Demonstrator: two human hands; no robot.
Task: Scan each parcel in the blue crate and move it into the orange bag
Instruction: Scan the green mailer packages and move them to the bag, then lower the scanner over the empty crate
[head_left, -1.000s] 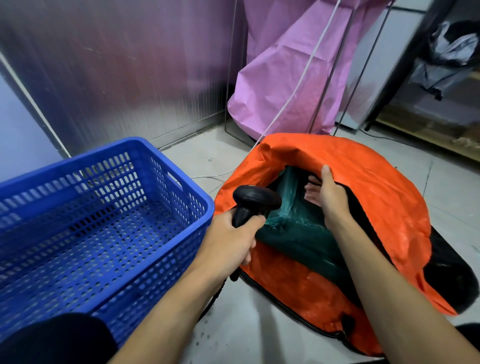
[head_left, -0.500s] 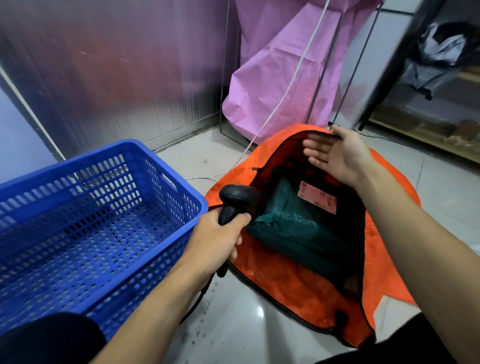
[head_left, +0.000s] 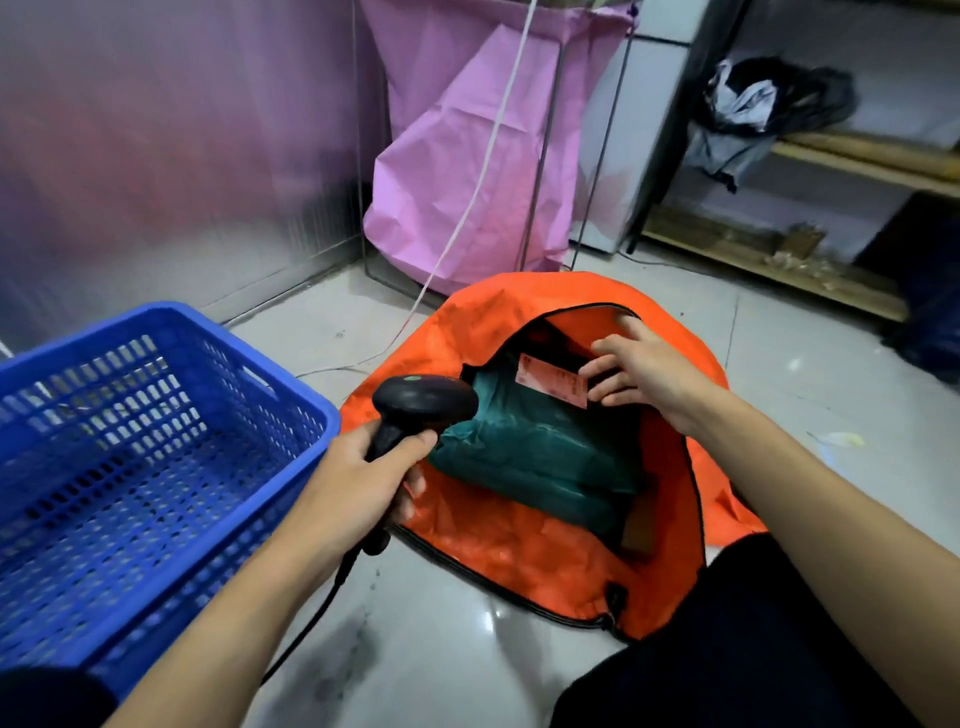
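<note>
Head view: the left hand (head_left: 358, 483) is wrapped tight round the scanner (head_left: 423, 402) at mid-frame, the scanner's head aimed toward the bag (head_left: 519, 561); the right hand (head_left: 644, 374) hovers right of centre over the bag's mouth, fingers spread and loose, holding nothing, and whether its fingertips touch the label (head_left: 553, 387) I cannot tell; the parcel (head_left: 530, 452) lies inside the bag, label up, and no parcel shows in the visible part of the crate (head_left: 234, 343) at lower left. Risks, as I judge them: the slack mouth could flop over the parcel, since nothing props it open; the cable (head_left: 311, 623) trailing below the left wrist could snag on the bag's zip edge or the crate's corner; the glossy floor (head_left: 441, 649) could let the bag slide if pushed. The bag is thin, crinkled orange fabric with a black zip rim; the parcel is a soft, wrinkled green mailer; the crate is rigid perforated plastic, rectangular; the scanner is matte black, pistol-shaped.
</note>
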